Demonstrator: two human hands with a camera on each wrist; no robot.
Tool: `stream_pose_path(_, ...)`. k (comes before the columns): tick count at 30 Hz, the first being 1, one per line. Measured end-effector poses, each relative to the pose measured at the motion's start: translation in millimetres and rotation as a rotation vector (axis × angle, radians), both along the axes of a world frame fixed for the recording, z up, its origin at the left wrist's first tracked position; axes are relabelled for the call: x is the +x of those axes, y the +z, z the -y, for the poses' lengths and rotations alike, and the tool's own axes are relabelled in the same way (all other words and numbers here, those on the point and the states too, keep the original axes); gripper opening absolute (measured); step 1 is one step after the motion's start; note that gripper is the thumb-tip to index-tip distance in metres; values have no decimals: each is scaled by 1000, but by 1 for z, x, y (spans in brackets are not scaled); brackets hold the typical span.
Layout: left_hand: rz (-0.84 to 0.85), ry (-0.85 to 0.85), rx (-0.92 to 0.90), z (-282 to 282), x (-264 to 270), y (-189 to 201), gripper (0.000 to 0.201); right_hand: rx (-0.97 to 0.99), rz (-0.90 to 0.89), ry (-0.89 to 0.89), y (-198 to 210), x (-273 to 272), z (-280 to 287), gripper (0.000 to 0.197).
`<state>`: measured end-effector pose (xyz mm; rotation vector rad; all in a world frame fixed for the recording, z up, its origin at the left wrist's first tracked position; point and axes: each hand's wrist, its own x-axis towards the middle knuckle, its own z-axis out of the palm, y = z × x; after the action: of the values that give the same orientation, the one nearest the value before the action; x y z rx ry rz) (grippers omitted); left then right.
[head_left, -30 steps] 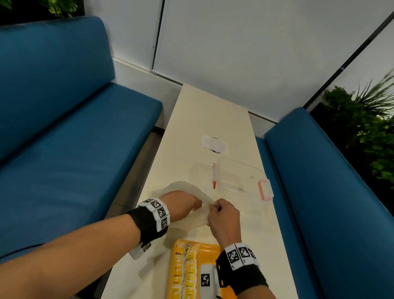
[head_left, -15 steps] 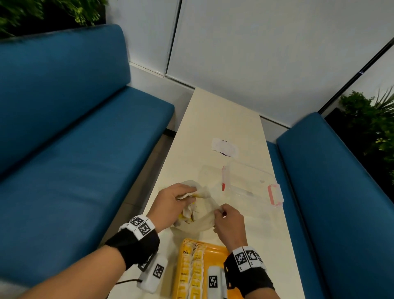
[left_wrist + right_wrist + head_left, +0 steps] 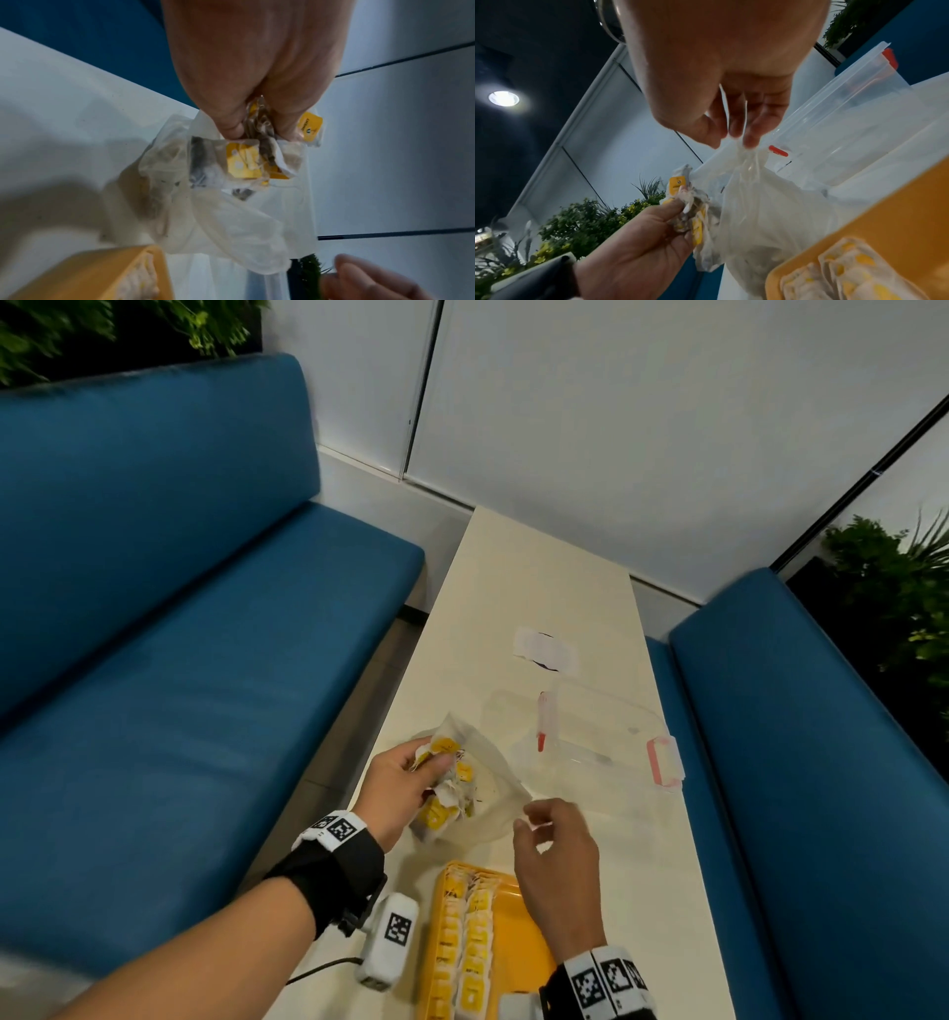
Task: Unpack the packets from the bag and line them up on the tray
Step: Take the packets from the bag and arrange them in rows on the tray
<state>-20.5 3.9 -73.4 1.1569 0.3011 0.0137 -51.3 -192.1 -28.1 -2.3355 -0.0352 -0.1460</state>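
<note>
Blue cushioned benches flank a long cream table [image 3: 539,588]. Near its front edge, the left hand [image 3: 398,785] has just drawn out of the thin clear plastic bag [image 3: 495,778], fingers curled round a bunch of small white packets with yellow labels [image 3: 452,780]; a second ago it was buried inside. The right hand [image 3: 557,855] pinches the bag's rim and has lifted it slightly. Closer in, a yellow plastic tray [image 3: 524,911] already carries two rows of packets [image 3: 467,947]. This handful can probably join them next; whether more remain inside cannot be told.
</note>
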Motion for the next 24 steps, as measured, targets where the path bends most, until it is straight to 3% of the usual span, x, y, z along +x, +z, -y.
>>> stream_pose_path(3,-7,-4,-85,4,-4,7,19,117,-254,90,-1,-6,-5,11)
stream_pose_path(6,-40,-8,-169,9,-9,12,19,219,-435,136,-4,-6,-14,38)
stream_pose_path(9,-81,-29,-247,15,-15,15,22,319,-476,156,-4,-6,-23,62)
stream_pose_path(11,-99,-42,-313,18,-20,16,24,401,-496,173,-6,-9,-27,62)
stream_pose_path(16,-140,-50,-442,21,-32,14,27,498,-484,137,-12,-12,-26,22)
stream_pose_path(18,-158,-52,-448,21,-36,10,27,504,-479,122,-14,-14,-24,16)
stream_pose_path(24,-178,-100,-385,22,-54,-3,25,426,-443,147,-19,-27,-21,64)
